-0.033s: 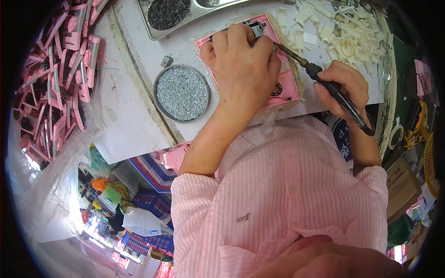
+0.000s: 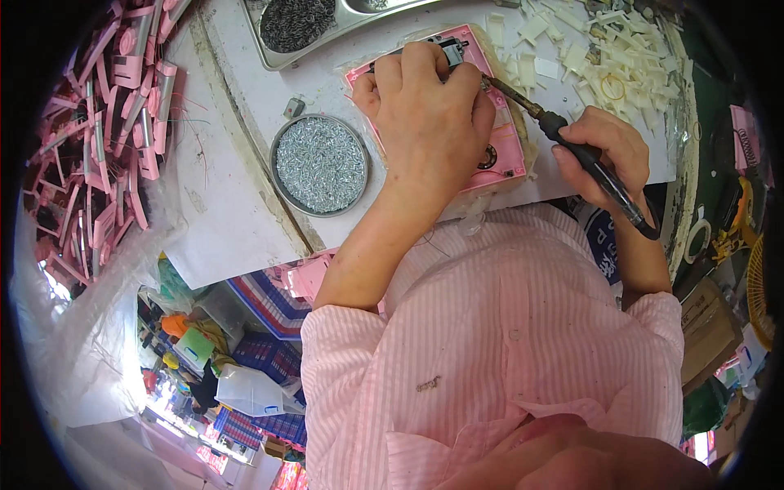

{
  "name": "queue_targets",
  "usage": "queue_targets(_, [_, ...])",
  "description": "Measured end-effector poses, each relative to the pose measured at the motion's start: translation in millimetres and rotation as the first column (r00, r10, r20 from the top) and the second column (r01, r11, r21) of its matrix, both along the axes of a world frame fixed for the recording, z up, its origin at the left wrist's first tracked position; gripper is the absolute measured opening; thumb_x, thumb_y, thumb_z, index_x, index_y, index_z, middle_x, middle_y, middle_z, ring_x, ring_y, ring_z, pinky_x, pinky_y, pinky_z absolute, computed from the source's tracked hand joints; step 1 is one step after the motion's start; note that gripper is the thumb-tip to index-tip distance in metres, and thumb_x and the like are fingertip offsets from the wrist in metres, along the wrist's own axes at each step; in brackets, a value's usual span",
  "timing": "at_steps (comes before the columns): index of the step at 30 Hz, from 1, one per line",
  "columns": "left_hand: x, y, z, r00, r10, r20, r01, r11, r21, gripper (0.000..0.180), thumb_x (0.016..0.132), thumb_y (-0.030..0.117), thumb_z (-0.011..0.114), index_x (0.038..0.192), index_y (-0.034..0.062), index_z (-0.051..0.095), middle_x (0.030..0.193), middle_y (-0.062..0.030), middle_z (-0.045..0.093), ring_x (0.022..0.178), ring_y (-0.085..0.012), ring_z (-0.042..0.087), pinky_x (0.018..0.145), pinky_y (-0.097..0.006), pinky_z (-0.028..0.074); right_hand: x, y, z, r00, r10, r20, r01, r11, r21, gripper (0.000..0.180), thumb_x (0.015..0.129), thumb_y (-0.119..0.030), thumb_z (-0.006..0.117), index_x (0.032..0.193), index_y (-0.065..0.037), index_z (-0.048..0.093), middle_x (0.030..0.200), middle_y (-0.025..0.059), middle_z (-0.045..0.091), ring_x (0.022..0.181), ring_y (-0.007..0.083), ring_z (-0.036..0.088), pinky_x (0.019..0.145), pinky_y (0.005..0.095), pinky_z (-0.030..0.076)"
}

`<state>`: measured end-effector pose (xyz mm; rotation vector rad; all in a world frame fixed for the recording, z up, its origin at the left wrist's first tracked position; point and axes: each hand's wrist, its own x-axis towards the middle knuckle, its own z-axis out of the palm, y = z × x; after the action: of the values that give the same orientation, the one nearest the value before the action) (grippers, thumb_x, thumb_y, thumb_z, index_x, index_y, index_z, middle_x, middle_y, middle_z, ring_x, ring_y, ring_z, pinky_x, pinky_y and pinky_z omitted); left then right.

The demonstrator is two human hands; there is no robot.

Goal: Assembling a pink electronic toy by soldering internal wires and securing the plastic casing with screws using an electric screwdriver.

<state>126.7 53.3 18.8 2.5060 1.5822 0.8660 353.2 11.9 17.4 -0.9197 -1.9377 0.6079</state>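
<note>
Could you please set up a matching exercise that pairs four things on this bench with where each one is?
Things:
1. flat pink plastic part
2. black-handled screwdriver
3. round metal tin of small silver screws
4. loose white plastic pieces

Places:
A. scattered at the bench's far right
B. gripped in the right hand
C. on the bench, to the left of the left hand
D. pressed down under the left hand

Pairs: 1-D, 2-B, 3-C, 4-A
</note>
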Motion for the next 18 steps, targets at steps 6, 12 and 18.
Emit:
queue_targets(6, [0.6,0.7,-2.9,1.000,-0.006,0.007,0.006,0.999,0.042,0.008,0.070,0.019,0.072,0.073,0.0142,0.066,0.094,-0.0038,0.052,0.091,-0.0271,0.046,0.084,-0.045,0.029,3.7,-0.8,-3.1,0.998,-0.033,-0.056,0.037,0.997,0.065,0.031,0.073,0.001,0.080,0.101,0.000,0.067,0.069,0.0069,0.062,0.054,0.0178,0.054,0.048,0.0288,0.040])
queue_targets(12, [0.7,0.5,-3.6,1.000,-0.001,0.000,0.001,0.999,0.045,0.008,0.071,0.019,0.072,0.073,0.0143,0.066,0.094,-0.0039,0.052,0.090,-0.0273,0.046,0.084,-0.045,0.029,7.8,-3.3,-0.4,0.998,-0.041,-0.040,0.043,0.999,0.032,0.030,0.074,0.001,0.080,0.101,0.000,0.067,0.072,0.0080,0.064,0.055,0.0181,0.055,0.049,0.0282,0.041])
queue_targets(18, [-15.9,-3.5,26.4,0.989,-0.015,-0.144,0.005,0.997,-0.076,0.024,0.076,0.034,0.079,0.084,0.0132,0.070,0.098,-0.0057,0.057,0.098,-0.0263,0.053,0.091,-0.048,0.032,11.5,-3.3,4.1,0.998,-0.054,-0.031,0.055,0.998,0.013,0.031,0.074,0.002,0.079,0.102,0.001,0.066,0.072,0.0092,0.064,0.055,0.0176,0.054,0.049,0.0283,0.039])
